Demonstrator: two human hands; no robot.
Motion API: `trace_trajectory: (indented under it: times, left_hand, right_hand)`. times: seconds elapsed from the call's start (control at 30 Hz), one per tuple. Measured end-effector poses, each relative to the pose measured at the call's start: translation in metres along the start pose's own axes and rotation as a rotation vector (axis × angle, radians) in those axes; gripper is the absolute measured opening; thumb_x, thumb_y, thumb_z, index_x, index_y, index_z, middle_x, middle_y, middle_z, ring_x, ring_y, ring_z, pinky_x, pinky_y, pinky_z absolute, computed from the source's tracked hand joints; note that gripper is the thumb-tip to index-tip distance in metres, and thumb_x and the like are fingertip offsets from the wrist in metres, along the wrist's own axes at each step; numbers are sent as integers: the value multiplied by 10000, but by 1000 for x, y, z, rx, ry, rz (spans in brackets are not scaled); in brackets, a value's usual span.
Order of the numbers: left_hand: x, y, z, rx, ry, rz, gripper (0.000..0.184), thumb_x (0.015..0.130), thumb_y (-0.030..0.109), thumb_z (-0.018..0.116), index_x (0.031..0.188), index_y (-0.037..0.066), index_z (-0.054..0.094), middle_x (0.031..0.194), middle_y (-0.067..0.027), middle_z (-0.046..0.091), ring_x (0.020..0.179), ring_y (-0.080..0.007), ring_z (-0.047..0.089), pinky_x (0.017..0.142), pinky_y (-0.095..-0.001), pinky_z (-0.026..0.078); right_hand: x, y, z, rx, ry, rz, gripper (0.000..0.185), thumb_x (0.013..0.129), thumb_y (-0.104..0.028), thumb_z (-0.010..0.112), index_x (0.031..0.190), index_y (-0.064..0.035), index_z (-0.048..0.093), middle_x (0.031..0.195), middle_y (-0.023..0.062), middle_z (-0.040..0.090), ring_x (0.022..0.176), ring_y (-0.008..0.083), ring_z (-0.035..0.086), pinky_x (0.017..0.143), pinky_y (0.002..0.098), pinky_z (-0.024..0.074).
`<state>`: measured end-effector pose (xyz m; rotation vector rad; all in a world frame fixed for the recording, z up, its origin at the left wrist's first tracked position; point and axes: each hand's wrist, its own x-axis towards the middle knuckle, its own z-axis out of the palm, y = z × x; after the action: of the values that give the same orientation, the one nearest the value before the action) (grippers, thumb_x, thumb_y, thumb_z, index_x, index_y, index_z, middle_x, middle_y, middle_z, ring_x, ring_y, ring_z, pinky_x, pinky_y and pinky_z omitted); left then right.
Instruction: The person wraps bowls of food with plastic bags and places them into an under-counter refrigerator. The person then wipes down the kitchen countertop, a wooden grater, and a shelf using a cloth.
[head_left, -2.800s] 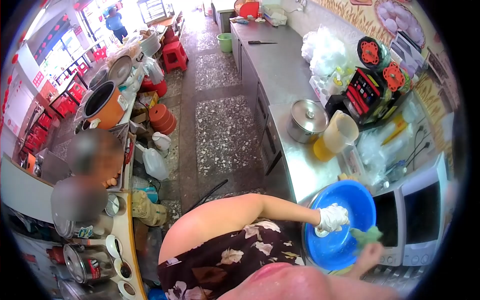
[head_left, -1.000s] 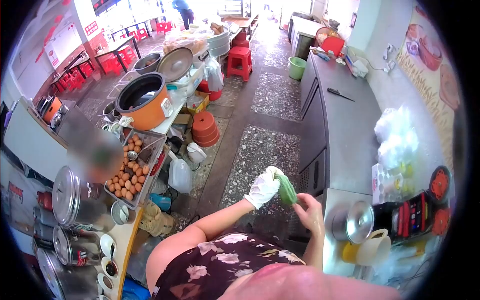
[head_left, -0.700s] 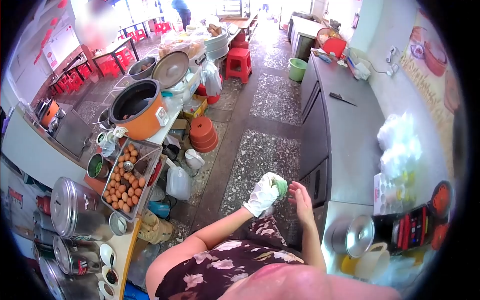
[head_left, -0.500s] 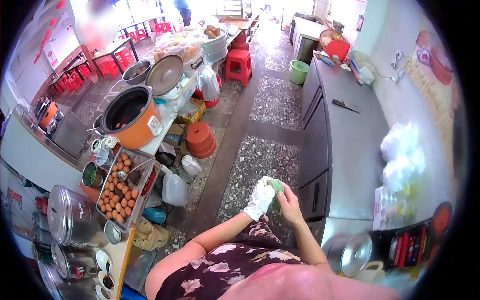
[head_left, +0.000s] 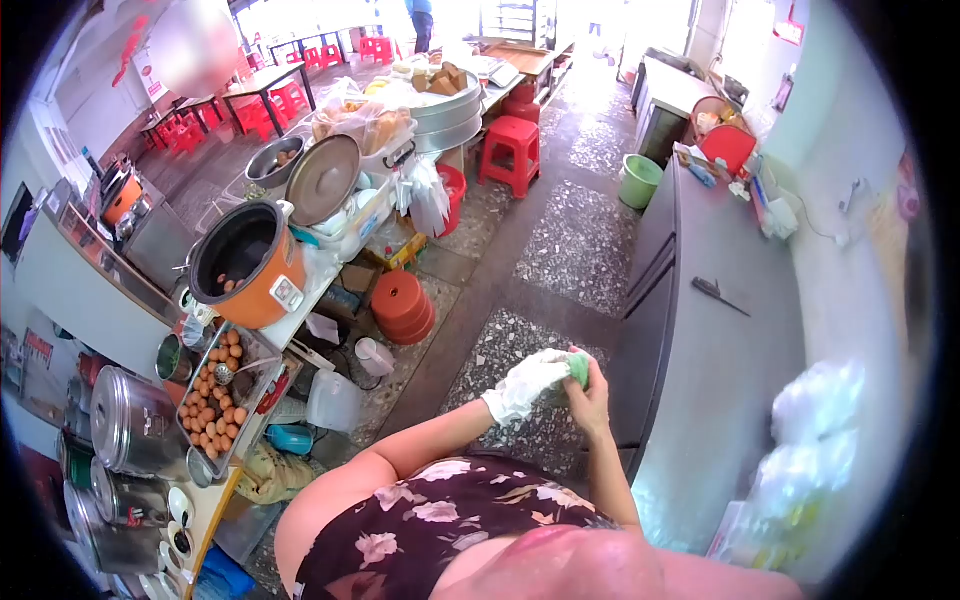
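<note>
In front of my body, a small crumpled green cloth (head_left: 579, 370) is pinched between my two hands. My left hand (head_left: 530, 384), in a loose white glove, reaches it from the left with its fingers closed against it. My bare right hand (head_left: 592, 398) grips it from the other side, thumb and fingers pressed together. The gloved fingertips are partly hidden where the hands meet, so the cloth's full shape does not show.
To the left stand a tray of brown eggs (head_left: 250, 385), an orange cooker (head_left: 270, 300) and steel pots (head_left: 135, 420). A knife (head_left: 718, 295) lies on the metal counter (head_left: 700, 400) at right. Red stools (head_left: 510, 155) and a green bucket (head_left: 640, 182) stand ahead; a person (head_left: 421, 25) is far off.
My view has turned a little to the left, so the counter and bucket sit further right. Both hands have shifted slightly rightward together, and the green cloth looks more bunched up.
</note>
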<state>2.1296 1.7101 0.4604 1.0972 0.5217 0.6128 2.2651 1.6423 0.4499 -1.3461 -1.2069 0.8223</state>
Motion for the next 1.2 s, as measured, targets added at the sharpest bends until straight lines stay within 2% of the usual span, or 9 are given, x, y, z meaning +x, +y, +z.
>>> trace_trajectory:
  times: [0.17, 0.57, 0.77, 0.87, 0.9, 1.0, 1.07, 1.13, 1.2]
  left_hand:
    - [40, 14, 24, -12, -78, -287, 341, 898, 269, 539, 1164, 57, 558, 969, -41, 571, 792, -107, 521, 623, -244, 451]
    - [95, 15, 41, 255, -318, -312, 349, 899, 303, 494, 1120, 45, 571, 837, -81, 593, 657, -135, 540, 544, -282, 451]
    - [128, 16, 39, 545, -493, -107, 203, 825, 245, 524, 791, 59, 599, 657, -68, 574, 567, -181, 528, 524, -319, 433]
    - [188, 26, 9, 738, -425, 524, 144, 794, 108, 538, 654, 77, 550, 631, -8, 510, 578, -83, 475, 543, -241, 413]
    - [212, 47, 2, 598, -343, 408, 31, 807, 89, 530, 803, 60, 541, 653, -13, 527, 580, -92, 487, 537, -244, 416]
    - [261, 143, -10, 160, -145, 235, 528, 824, 21, 520, 1316, -18, 333, 697, -63, 589, 583, -127, 533, 531, -255, 432]
    - [293, 206, -15, 185, -5, 325, 689, 806, 13, 540, 1401, 1, 194, 635, -57, 585, 546, -123, 530, 508, -251, 433]
    - [346, 261, -28, 212, -18, 464, 230, 726, 25, 536, 943, 0, 608, 659, -42, 580, 546, -117, 514, 482, -258, 415]
    - [361, 305, -29, 378, 38, 478, 105, 770, 74, 550, 853, 31, 599, 672, -58, 594, 552, -118, 537, 496, -264, 444]
  right_hand:
    - [18, 24, -36, 64, 56, 74, 309, 868, -68, 526, 1168, 7, 530, 1039, 59, 614, 943, 129, 560, 826, 260, 439]
    - [25, 35, -74, 81, 132, 140, 244, 874, -123, 557, 1088, -7, 573, 1005, 47, 609, 916, 127, 553, 795, 263, 438]
    - [20, 42, -93, -33, 236, 191, 275, 807, -29, 482, 1062, -6, 583, 945, 46, 609, 880, 135, 554, 796, 274, 440]
    - [22, 28, -96, -114, 311, 238, 280, 799, -1, 465, 1042, 4, 605, 913, 28, 614, 836, 121, 561, 749, 259, 455]
    - [22, 26, -98, -118, 326, 234, 280, 799, -1, 465, 1042, 4, 605, 913, 28, 614, 836, 121, 561, 749, 259, 455]
    - [22, 21, -103, -125, 372, 229, 283, 788, 2, 484, 1044, -2, 603, 910, 22, 607, 831, 116, 552, 749, 256, 451]
    - [21, 12, -102, -106, 399, 224, 278, 796, -14, 487, 1051, -7, 596, 916, 23, 607, 840, 117, 554, 752, 260, 454]
    - [18, 9, -103, -89, 430, 205, 272, 807, -30, 503, 1066, -5, 584, 930, 28, 605, 860, 119, 553, 764, 264, 455]
    - [15, 9, -108, -101, 446, 208, 271, 809, -30, 509, 1068, -4, 582, 941, 31, 602, 868, 120, 551, 770, 266, 454]
